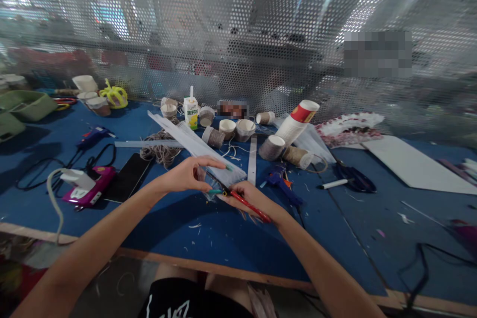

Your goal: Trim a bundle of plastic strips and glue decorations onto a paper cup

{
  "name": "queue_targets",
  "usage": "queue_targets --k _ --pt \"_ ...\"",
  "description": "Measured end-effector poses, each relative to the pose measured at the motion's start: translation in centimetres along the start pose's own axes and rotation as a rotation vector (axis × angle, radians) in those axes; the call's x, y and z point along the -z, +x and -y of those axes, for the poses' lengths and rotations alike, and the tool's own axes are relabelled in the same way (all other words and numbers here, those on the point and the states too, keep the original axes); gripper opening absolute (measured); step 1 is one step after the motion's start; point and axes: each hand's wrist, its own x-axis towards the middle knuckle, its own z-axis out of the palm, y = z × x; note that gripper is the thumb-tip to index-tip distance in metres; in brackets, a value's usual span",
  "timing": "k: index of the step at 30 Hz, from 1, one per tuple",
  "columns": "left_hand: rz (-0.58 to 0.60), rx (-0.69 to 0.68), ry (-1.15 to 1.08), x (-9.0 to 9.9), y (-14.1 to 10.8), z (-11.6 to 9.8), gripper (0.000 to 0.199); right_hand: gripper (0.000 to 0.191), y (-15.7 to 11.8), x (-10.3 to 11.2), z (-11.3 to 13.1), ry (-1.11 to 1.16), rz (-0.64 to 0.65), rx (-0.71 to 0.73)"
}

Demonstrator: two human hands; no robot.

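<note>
My right hand is closed around red-handled scissors, whose dark blades point up and left toward my left hand. My left hand curves its thumb and fingers around a piece of clear plastic film, and the blades are at this film. Part of the film is hidden behind the fingers. Just beyond both hands lies a stack of long translucent plastic strips, slanting away to the upper left. A metal ruler lies right of the strips.
Twine-wrapped paper cups, a stack of white cups and a drink carton stand at the back. A blue glue gun lies right of my hands. Left are grey cord, a phone and a purple power strip.
</note>
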Motion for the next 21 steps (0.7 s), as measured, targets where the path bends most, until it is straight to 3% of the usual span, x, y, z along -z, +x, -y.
queue_targets --k 12,21 --pt "0.041 -0.018 -0.037 -0.2 0.0 0.2 0.048 0.033 -0.5 -0.2 1.2 0.064 0.051 0.034" --pt "0.069 -0.020 -0.025 -0.2 0.0 0.0 0.047 0.036 -0.1 -0.5 0.0 0.062 0.011 0.039"
